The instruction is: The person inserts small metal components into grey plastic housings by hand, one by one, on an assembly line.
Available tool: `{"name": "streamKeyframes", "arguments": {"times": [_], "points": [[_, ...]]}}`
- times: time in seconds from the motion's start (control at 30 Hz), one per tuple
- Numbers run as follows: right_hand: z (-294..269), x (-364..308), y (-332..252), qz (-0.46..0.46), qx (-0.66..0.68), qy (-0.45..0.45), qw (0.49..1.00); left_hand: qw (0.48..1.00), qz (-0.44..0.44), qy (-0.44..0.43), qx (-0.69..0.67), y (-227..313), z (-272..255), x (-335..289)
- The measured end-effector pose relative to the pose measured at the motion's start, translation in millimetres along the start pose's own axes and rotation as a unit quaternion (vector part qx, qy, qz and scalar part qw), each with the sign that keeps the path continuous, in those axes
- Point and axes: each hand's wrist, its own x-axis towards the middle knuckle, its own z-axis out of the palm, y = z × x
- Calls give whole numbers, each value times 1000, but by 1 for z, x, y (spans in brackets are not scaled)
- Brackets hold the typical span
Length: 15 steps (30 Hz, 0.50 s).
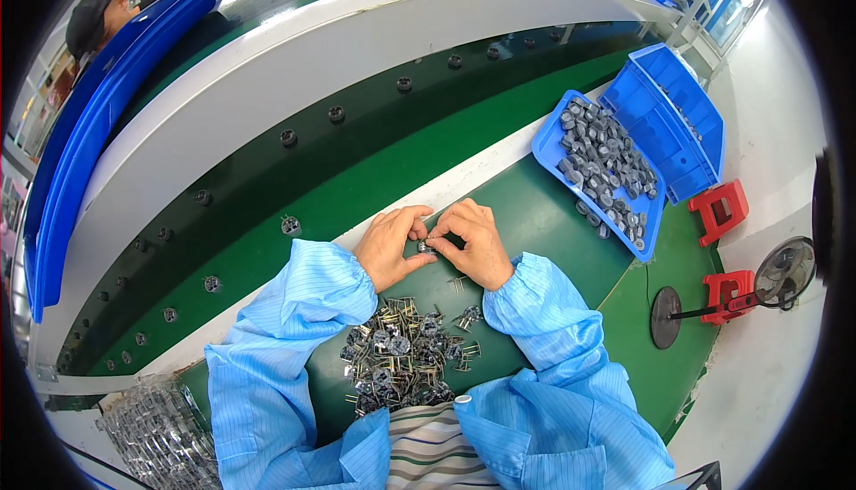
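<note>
Green worktable (526, 209), head view: small dark part (424, 247) pinched between fingertips of left hand (389, 247) and right hand (473, 242), just far of pinned-component pile (392, 356); best steady it left, work lightly right, no hard squeezing

Shows smooth plastic in the blue tray (547, 144), matt finish on grey parts (603, 147); glints like metal along component pins (393, 311); creases as cloth at blue sleeves (555, 313); looks smooth on the green tabletop (542, 212).
</note>
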Motion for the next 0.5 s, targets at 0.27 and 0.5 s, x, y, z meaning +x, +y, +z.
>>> {"name": "streamKeyframes", "arguments": {"times": [0.27,0.5], "points": [[-1,-3,3,15,-10,-8,1000,999,25,33,-9,-4,7,4],[-60,-28,26,91,-187,167,964,981,-22,170,92,-28,-22,19]]}}
